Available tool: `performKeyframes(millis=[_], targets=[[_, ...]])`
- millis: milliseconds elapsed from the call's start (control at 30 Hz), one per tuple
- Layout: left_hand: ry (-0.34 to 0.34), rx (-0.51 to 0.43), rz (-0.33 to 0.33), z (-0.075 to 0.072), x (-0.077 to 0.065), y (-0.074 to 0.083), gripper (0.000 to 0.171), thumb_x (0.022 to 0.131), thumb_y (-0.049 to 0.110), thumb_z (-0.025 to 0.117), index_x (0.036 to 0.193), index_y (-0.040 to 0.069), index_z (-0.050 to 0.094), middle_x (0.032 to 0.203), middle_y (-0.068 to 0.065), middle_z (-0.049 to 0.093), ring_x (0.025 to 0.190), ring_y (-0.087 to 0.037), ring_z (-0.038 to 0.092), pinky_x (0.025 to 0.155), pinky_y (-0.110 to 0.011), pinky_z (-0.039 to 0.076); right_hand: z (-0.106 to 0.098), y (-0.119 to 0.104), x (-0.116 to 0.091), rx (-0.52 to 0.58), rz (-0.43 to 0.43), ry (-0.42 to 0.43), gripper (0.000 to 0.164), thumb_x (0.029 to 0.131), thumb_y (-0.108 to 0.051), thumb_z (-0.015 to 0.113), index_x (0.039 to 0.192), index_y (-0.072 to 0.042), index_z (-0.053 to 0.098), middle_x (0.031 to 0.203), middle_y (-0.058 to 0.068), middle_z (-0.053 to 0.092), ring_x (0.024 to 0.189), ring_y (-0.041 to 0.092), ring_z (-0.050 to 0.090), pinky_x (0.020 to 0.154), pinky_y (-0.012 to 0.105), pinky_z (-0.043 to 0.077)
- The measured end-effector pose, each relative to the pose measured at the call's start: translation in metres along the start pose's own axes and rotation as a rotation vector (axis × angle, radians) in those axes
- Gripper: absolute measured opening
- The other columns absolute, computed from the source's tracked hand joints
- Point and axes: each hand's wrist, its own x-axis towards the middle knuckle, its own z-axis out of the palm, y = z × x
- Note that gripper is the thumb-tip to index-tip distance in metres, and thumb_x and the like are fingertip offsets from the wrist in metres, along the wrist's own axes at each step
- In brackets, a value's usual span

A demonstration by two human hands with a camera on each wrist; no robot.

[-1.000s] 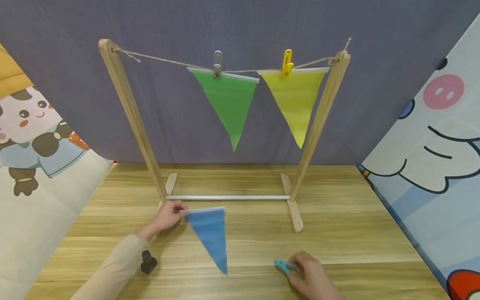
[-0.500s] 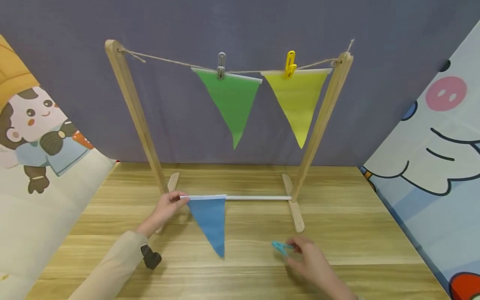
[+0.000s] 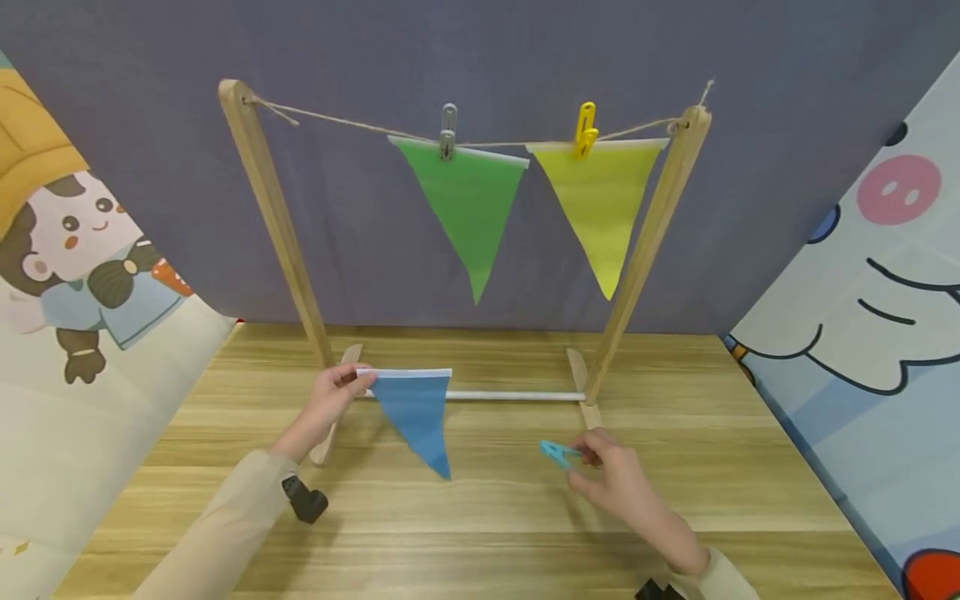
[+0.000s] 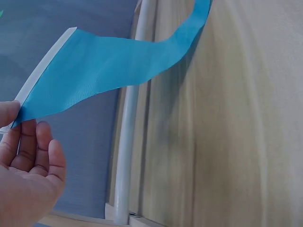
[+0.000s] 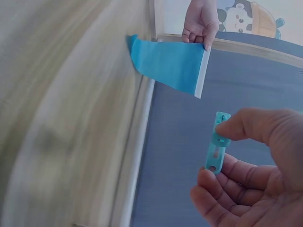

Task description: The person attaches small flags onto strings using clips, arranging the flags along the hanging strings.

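My left hand pinches the upper left corner of a blue triangular flag with a white top strip. The flag is raised off the table, its tip hanging down and slightly bent. Between the thumb and fingers of my right hand is a light blue clothespin, apart from the flag. Above, a string runs between two wooden posts. On it hang a green flag, held by a grey clothespin, and a yellow flag, held by a yellow clothespin.
The left post and right post stand on wooden feet. A white rod joins them low down, behind the blue flag. Beneath is a wood-grain table; a grey cloth backdrop rises behind.
My left hand has lifted the blue flag up off the table toward the stand. My right hand has moved up and slightly left with the light blue clothespin. The view has shifted slightly.
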Motion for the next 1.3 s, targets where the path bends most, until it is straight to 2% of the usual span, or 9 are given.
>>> performKeyframes(millis=[167,333,567,800,967,1133,1300], targets=[[0.022,-0.022,0.000,-0.003,0.003,0.006,0.029,0.092,0.014,0.061,0.105,-0.012,0.060,0.079,0.009,0.059,0.076,-0.009,0.056,0.067,-0.020,0.048,-0.005,-0.003,0.012,-0.004,-0.002,0.012,0.027,0.065,0.009,0.075,0.086,-0.001,0.063,0.076,-0.002,0.054,0.066,0.016,0.056,0.060,0.027,0.053],[0.048,-0.048,0.022,-0.006,0.007,0.013,0.031,0.092,0.013,0.062,0.107,-0.014,0.059,0.087,0.012,0.059,0.073,-0.007,0.056,0.065,-0.018,0.047,-0.010,-0.004,0.024,-0.008,-0.023,0.028,0.026,0.066,0.009,0.074,0.085,-0.003,0.063,0.076,-0.004,0.054,0.067,0.012,0.054,0.059,0.028,0.052],[0.088,-0.033,0.069,-0.011,0.013,0.026,0.024,0.091,0.015,0.063,0.100,-0.007,0.063,0.068,0.010,0.058,0.066,-0.007,0.054,0.061,-0.020,0.045,-0.016,-0.005,0.041,-0.005,-0.021,0.029,0.023,0.069,0.006,0.074,0.088,-0.001,0.063,0.076,-0.001,0.054,0.069,0.013,0.055,0.061,0.028,0.052],[0.106,-0.059,0.138,-0.012,0.017,0.043,0.030,0.091,0.013,0.063,0.105,-0.014,0.060,0.074,0.016,0.061,0.071,-0.005,0.057,0.067,-0.018,0.048,-0.021,-0.009,0.057,-0.042,-0.101,0.075,0.022,0.068,0.005,0.076,0.086,0.001,0.064,0.073,0.000,0.054,0.066,0.011,0.053,0.058,0.026,0.052],[0.127,-0.079,0.164,-0.013,0.021,0.054,0.028,0.091,0.010,0.063,0.104,-0.014,0.059,0.073,0.016,0.061,0.069,-0.004,0.057,0.065,-0.016,0.048,-0.025,-0.013,0.070,-0.034,-0.143,0.092,0.021,0.069,0.006,0.074,0.086,0.000,0.064,0.073,0.003,0.054,0.064,0.014,0.053,0.056,0.028,0.052],[0.137,-0.115,0.188,-0.015,0.023,0.063,0.019,0.090,0.010,0.063,0.098,-0.007,0.063,0.073,0.013,0.061,0.069,-0.006,0.057,0.065,-0.017,0.049,-0.030,-0.019,0.084,-0.024,-0.151,0.078,0.020,0.070,0.005,0.073,0.088,0.001,0.064,0.074,0.004,0.055,0.065,0.018,0.055,0.058,0.029,0.053],[0.132,-0.097,0.210,-0.017,0.025,0.069,0.010,0.091,0.013,0.063,0.094,0.004,0.066,0.074,0.013,0.061,0.070,-0.006,0.056,0.064,-0.017,0.048,-0.035,-0.026,0.095,-0.008,-0.122,0.048,0.019,0.072,0.005,0.072,0.090,0.000,0.064,0.078,0.004,0.057,0.069,0.017,0.055,0.061,0.032,0.053]])
